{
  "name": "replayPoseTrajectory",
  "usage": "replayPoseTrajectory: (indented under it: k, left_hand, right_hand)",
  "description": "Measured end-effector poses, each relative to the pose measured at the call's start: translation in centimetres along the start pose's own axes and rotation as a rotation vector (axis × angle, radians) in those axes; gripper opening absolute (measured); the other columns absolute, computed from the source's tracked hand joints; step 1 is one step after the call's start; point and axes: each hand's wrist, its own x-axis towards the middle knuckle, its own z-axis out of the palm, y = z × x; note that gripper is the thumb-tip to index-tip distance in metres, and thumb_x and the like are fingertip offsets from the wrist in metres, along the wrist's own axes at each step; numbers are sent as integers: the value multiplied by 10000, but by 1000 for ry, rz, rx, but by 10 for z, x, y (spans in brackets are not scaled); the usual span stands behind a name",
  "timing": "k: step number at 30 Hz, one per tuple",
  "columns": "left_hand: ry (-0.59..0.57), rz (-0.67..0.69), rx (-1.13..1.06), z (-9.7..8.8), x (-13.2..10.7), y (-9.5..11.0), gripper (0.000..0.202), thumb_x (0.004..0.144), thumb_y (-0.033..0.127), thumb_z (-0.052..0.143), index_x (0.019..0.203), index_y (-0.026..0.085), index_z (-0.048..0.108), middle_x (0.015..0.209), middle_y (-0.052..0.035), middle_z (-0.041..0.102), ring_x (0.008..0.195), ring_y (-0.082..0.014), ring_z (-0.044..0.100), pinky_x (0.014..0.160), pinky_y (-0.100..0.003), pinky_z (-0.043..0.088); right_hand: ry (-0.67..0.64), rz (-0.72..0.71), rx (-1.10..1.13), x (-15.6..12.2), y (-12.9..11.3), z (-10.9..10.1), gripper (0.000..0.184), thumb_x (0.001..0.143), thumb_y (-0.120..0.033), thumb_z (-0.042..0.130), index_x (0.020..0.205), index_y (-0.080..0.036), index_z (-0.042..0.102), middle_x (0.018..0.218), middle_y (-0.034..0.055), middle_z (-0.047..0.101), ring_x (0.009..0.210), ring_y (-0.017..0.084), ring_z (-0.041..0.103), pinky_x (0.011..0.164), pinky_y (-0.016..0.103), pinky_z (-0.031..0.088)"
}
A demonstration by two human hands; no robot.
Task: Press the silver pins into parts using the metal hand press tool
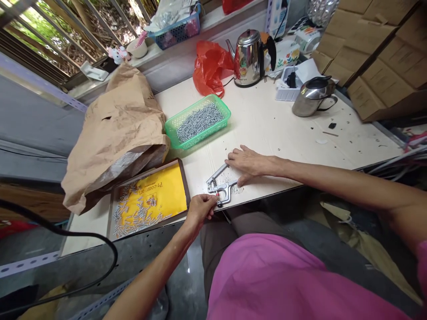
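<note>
My right hand is around the spread handles of silver spring-loaded hand pliers, fingers on the upper lever and thumb by the lower handle. The pliers lie near the table's front edge, with a dark spring by the pivot. At their jaw my left hand has thumb and fingertips pinched together; a small red bit shows there, but what the fingers hold is too small to name. Left of this hand is a shallow tray with a yellow sheet and many small metal pins scattered on it.
A green plastic basket full of small metal pieces stands behind the pliers. A large brown paper bag is at left. Farther back are a red plastic bag, a kettle, a steel pot and cardboard boxes.
</note>
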Motion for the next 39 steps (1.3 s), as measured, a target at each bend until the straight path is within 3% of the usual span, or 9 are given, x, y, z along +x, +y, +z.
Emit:
replayPoseTrajectory:
  k: [3,6,9,11,15,22,28,34,39]
  left_hand:
    - [129,140,196,0,-5,-1,332,784,449,604,618,162,613,499,14,518,433,-102,464,450,-220,355]
    - [334,492,481,7,-5,6,227,836,379,588,862,173,679,832,-57,648,753,-180,601,681,-281,467]
    - [315,781,726,19,9,22,407,825,343,637,1196,187,576,1164,-111,609,1066,-259,542,897,-376,455]
    - [241,877,839,25,22,35,543,807,318,662,1299,176,480,1263,-131,559,1141,-277,495,954,-412,431]
    - [144,880,1001,31,41,53,529,816,316,641,1289,163,460,1170,-115,573,1068,-263,513,907,-400,448]
    - [145,817,997,35,42,58,170,860,293,602,990,185,622,943,-70,587,940,-228,521,781,-338,456]
    - [167,779,998,36,44,63,114,887,237,552,943,192,641,910,-66,608,935,-226,532,792,-342,470]
    - [273,906,917,58,29,29,311,904,137,473,1204,157,550,1362,-144,506,1289,-286,430,1024,-443,415]
    - [228,966,792,84,17,7,344,955,171,374,1269,152,511,1350,-151,546,1331,-279,428,1112,-528,314]
  right_hand:
    - [34,7,0,-5,-4,0,500,718,-510,745,1004,-117,630,1013,125,591,965,273,489,851,414,364]
    - [74,5,12,-8,-7,4,385,747,-433,751,945,-123,636,973,109,596,946,252,501,811,365,378]
    - [79,25,29,-10,-10,7,386,742,-396,764,964,-108,631,986,119,595,961,255,509,797,351,395]
    - [60,43,44,-12,-13,6,459,718,-406,782,1020,-102,620,1018,129,592,978,264,509,788,352,408]
    - [18,117,28,-18,-15,-1,551,687,-395,802,1101,-91,601,1080,147,589,989,283,514,779,361,425]
    - [3,109,37,-16,-11,4,158,853,-257,648,920,-115,663,932,115,632,929,231,549,730,306,380]
    - [36,145,61,-13,-6,6,150,890,-245,585,914,-122,666,921,105,642,899,211,561,716,293,362]
    - [-19,24,153,-14,17,-11,202,857,-331,631,923,-147,677,941,89,633,847,188,565,691,272,368]
    - [97,212,66,5,29,-14,163,902,-199,527,897,-127,674,964,101,645,853,183,560,717,283,357]
